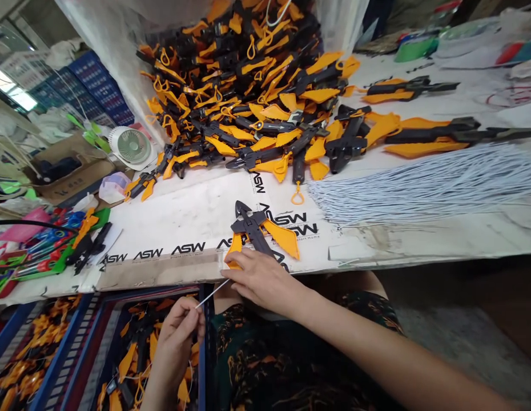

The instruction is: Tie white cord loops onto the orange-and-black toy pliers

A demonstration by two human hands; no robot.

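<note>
A black and orange plastic toy [259, 231] lies on the white table sheet [192, 214] near the front edge. My right hand [261, 279] rests on its near orange end, fingers closed on it. My left hand [177, 334] is lower, above a crate, pinching one end of a thin white string [210, 295] that runs up toward my right hand.
A large heap of the same black and orange toys [248, 85] fills the back of the table. A bundle of white strings [428, 182] lies at the right. Blue crates [120, 348] with finished toys stand at lower left. A small white fan [131, 146] and clutter sit at the left.
</note>
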